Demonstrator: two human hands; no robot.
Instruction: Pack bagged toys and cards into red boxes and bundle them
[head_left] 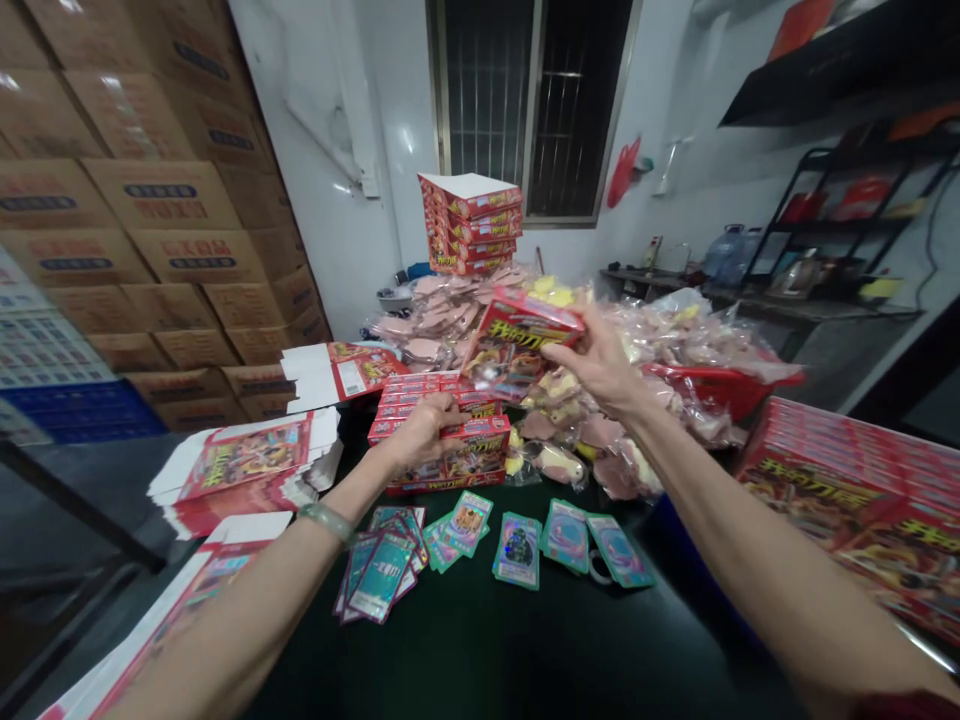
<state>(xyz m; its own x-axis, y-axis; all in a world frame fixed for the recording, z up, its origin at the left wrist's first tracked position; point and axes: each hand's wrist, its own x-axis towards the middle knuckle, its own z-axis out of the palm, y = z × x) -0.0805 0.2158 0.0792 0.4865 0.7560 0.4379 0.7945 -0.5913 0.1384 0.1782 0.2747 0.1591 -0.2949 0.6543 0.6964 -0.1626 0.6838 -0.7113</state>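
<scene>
My right hand (600,362) grips a red printed cardboard box (514,345) by its right end, holding it tilted in the air above the pile of plastic bags. My left hand (429,428) has its fingers curled over the top edge of the front box (476,455) in a row of similar red boxes (409,395) on the dark table. Nearer to me lie small stacks of trading cards: a fanned stack (386,565) at left, a few cards (466,525) beside it, one pile (517,550) in the middle and blue-backed cards (566,535) at right.
Flattened box blanks (247,460) lie at left. Clear bags with pink and yellow pieces (559,465) heap behind, some in a red basket (739,395). More red boxes are stacked at the back (472,225) and at right (832,490). Brown cartons (172,200) line the left wall.
</scene>
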